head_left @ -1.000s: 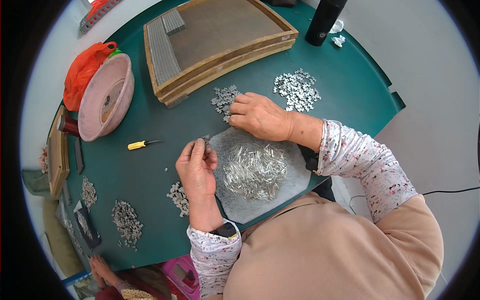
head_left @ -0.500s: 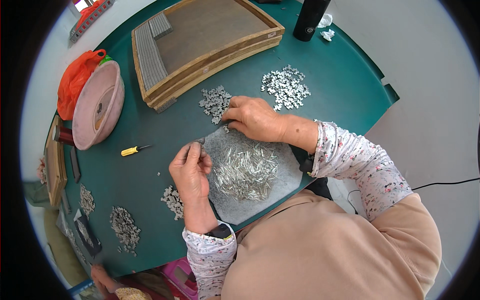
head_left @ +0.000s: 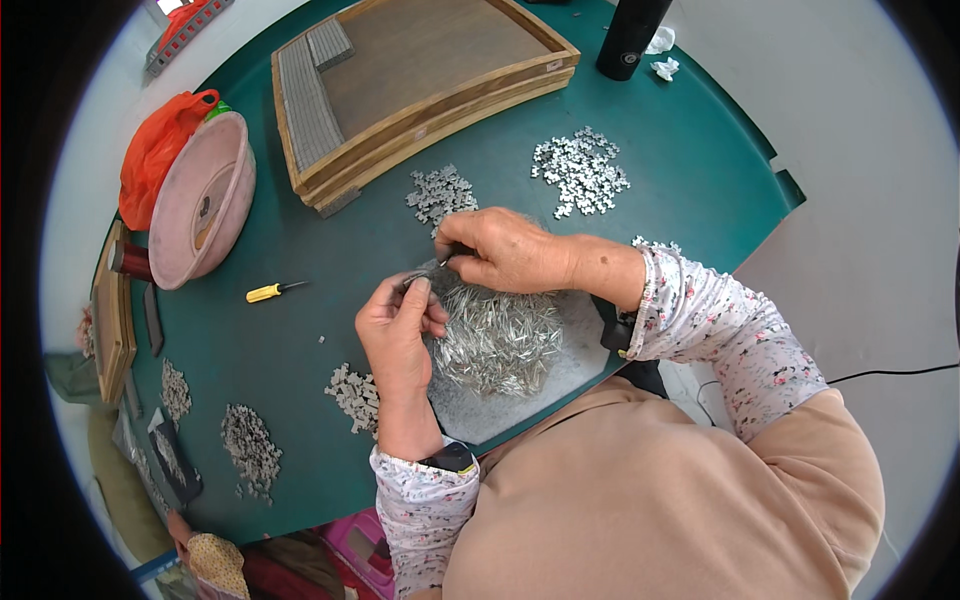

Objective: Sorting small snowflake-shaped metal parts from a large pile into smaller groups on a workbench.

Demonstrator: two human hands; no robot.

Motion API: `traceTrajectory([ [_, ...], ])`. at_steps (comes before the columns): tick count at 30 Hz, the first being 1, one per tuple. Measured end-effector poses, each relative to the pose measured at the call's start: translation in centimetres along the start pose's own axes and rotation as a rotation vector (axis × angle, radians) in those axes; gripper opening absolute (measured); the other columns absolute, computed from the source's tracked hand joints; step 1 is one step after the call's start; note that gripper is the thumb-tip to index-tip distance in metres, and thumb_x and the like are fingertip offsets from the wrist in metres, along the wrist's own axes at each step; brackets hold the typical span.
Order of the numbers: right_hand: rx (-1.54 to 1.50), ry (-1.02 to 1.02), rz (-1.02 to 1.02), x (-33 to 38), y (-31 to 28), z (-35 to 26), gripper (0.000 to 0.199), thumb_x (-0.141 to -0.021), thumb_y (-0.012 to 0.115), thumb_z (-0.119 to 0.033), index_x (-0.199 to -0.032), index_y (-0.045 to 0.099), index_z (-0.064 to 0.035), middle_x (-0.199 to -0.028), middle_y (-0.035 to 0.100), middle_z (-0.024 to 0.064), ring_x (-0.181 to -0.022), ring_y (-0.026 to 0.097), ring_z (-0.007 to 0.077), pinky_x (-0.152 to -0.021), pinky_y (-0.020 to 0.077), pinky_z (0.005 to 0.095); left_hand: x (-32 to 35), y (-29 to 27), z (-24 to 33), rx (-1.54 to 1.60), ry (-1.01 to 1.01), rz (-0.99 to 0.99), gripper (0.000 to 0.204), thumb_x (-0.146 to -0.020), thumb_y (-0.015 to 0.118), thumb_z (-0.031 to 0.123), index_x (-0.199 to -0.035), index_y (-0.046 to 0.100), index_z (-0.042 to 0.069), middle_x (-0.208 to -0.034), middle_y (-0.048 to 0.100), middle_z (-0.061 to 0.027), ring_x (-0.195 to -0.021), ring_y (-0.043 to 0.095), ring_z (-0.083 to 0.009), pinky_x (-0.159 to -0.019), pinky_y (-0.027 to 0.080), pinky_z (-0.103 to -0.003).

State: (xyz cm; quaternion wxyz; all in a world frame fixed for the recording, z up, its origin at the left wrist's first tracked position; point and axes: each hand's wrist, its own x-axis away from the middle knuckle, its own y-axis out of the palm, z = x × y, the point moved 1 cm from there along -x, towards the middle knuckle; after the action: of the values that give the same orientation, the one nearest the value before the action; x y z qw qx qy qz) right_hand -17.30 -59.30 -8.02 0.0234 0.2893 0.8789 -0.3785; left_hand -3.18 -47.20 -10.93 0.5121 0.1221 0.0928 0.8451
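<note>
- Left hand (head_left: pixel 400 325): thumb and fingers pinched on a small dark piece (head_left: pixel 424 273), just above the upper left corner of the grey pad (head_left: pixel 585 365).
- Right hand (head_left: pixel 510 250): fingertips drawn in close beside that piece, a tiny bright bit at the tips; couldn't tell whether it was gripped, or if the two hands touched.
- Heap of thin silvery pins (head_left: pixel 505 340) lay on the pad, right below the hands; plenty left.
- Pile of grey notched pieces (head_left: pixel 440 192) sat just beyond the right hand; brighter pile of silvery pieces (head_left: pixel 580 172) farther right. Both loose, so judged as not used up.
- More loose stock: pale pieces (head_left: pixel 353 397) near the left wrist, small grey bits (head_left: pixel 250 445) farther left.
- Progress, as judged: partway. Wooden tray (head_left: pixel 440 118) at the back held neat grey rows (head_left: pixel 308 110) along its left side plus a short block at the top; brown base showed across the rest. Couldn't confirm the rows came from this same work.
- The piece in hand looked unfinished; too small to tell how many parts were joined.
- Set aside on the tabletop (head_left: pixel 330 330): yellow-handled screwdriver (head_left: pixel 265 293), untouched; pink basin (head_left: pixel 180 200) by a red bag (head_left: pixel 155 165), at left; black flask (head_left: pixel 632 40) at far right.
- Another person's hand (head_left: pixel 180 528) showed at the lower left edge, well apart.
</note>
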Motion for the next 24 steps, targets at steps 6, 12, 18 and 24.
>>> traceTrajectory([
  [6, -0.106, 0.036, 0.065, 0.0, 0.8, -1.2, 0.017, -0.078, 0.061, -0.008, -0.091, 0.059, 0.0029, -0.072, 0.064, 0.0165, -0.061, 0.063, 0.0253, -0.058, 0.0501, 0.0356, 0.3, 0.4, 0.2, 0.064, -0.031, -0.026, 0.013, -0.090, 0.062, 0.007, -0.096, 0.063, -0.005, -0.071, 0.064, -0.0074, -0.056, 0.062, -0.0128, -0.047, 0.049, -0.022],
  [12, -0.184, 0.149, 0.072, 0.4, 0.9, -1.7, 0.018, -0.075, 0.062, -0.009, -0.088, 0.059, 0.0034, -0.066, 0.062, 0.0147, -0.058, 0.061, 0.0190, -0.056, 0.0492, 0.0333, 0.5, 0.6, 0.2, -0.135, 0.076, -0.028, 0.013, -0.092, 0.060, 0.007, -0.096, 0.062, -0.005, -0.074, 0.064, -0.0071, -0.058, 0.063, -0.0129, -0.050, 0.051, -0.022],
  [18, -0.146, 0.132, 0.074, 0.3, 0.8, -1.9, 0.018, -0.075, 0.064, -0.008, -0.090, 0.061, 0.0031, -0.066, 0.063, 0.0113, -0.060, 0.059, 0.0144, -0.056, 0.0487, 0.0302, 0.5, 0.8, 0.2, -0.125, 0.100, -0.043, 0.015, -0.092, 0.060, 0.007, -0.100, 0.064, -0.005, -0.074, 0.066, -0.0094, -0.057, 0.064, -0.0152, -0.049, 0.050, -0.023],
  [24, -0.387, 0.215, 0.025, 0.6, 0.5, -0.7, 0.012, -0.080, 0.066, -0.002, -0.091, 0.064, 0.0026, -0.074, 0.065, 0.0057, -0.069, 0.059, 0.0081, -0.062, 0.0497, 0.0257, 0.5, 0.6, 0.4, -0.047, -0.014, -0.108, 0.014, -0.092, 0.058, 0.008, -0.099, 0.062, -0.004, -0.074, 0.065, -0.0096, -0.056, 0.065, -0.0181, -0.048, 0.051, -0.024],
])
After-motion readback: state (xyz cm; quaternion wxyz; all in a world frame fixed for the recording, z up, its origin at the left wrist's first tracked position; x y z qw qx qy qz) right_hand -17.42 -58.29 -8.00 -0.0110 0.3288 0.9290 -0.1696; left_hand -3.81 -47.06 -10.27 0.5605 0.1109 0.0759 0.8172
